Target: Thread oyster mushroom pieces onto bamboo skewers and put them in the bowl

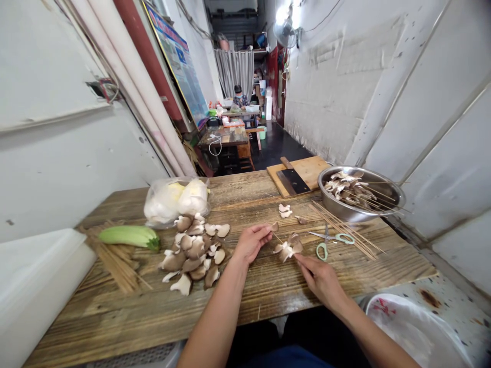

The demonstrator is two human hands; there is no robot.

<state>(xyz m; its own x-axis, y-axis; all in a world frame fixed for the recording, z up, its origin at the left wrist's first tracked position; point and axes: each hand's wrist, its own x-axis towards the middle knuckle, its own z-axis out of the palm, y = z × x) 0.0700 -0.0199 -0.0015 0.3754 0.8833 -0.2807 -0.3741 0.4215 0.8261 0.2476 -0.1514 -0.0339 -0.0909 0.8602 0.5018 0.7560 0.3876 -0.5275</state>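
My left hand (253,242) pinches a small oyster mushroom piece (275,227) between thumb and fingers, close to the tip of a thin bamboo skewer (277,237). A bunch of oyster mushroom pieces (287,249) is threaded on that skewer. My right hand (321,280) is closed at the near end of the bunch, gripping the skewer; its fingers partly hide the grip. To the left lies a pile of loose oyster mushrooms (194,249). A few pale mushroom scraps (284,210) lie beyond my hands.
Green-handled scissors (326,240) lie open beside bare skewers (345,230). A steel bowl (383,212) holds skewered mushrooms. Behind are a cutting board (314,168) with a cleaver (293,181). Leftward sit a bagged white item (164,202), a green gourd (126,236) and a white bin (42,286).
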